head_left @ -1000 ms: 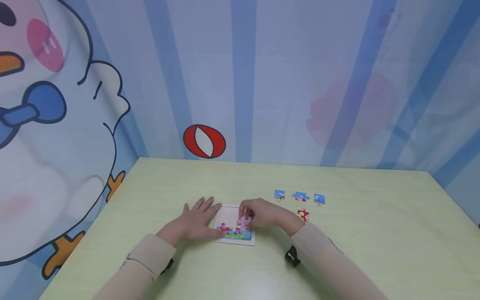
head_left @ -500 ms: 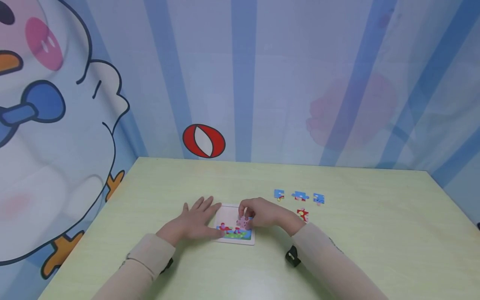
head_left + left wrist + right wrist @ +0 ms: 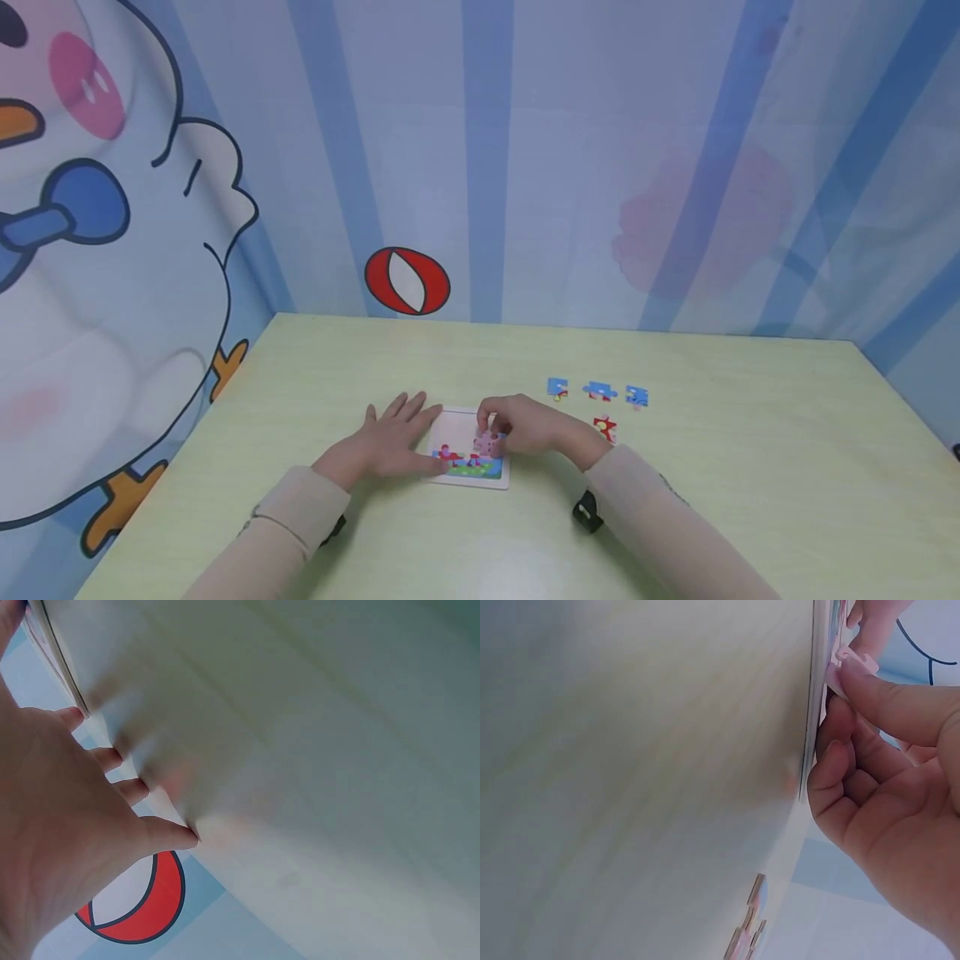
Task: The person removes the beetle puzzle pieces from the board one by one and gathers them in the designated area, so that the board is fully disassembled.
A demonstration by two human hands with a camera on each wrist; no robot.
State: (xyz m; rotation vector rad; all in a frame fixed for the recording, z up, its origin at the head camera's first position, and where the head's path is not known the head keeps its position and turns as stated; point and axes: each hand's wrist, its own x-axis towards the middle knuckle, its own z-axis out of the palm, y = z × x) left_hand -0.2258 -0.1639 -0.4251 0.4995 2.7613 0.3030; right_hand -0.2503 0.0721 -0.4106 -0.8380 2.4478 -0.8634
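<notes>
A square jigsaw board [image 3: 452,427] lies on the table, with picture pieces fitted along its near side and a bare area behind them. My left hand [image 3: 385,447] rests beside it with fingers spread, its thumb over the board's lower left part. My right hand [image 3: 523,425] pinches a pink puzzle piece [image 3: 486,443] at the board's right side, right above the fitted row. From the right wrist, thumb and fingertips grip the pink piece [image 3: 859,660], tilted close to the board's edge [image 3: 814,712]. The left wrist view shows the left hand [image 3: 64,802] against the tabletop.
Loose blue puzzle pieces [image 3: 600,390] lie in a row on the table, back right of the board. A red puzzle piece [image 3: 605,428] sits nearer, just beyond the right forearm. A printed curtain [image 3: 555,167] hangs along the table's far edge.
The pink piece has shifted only slightly in the right fingertips, staying over the same part of the board. The left hand keeps its place.
</notes>
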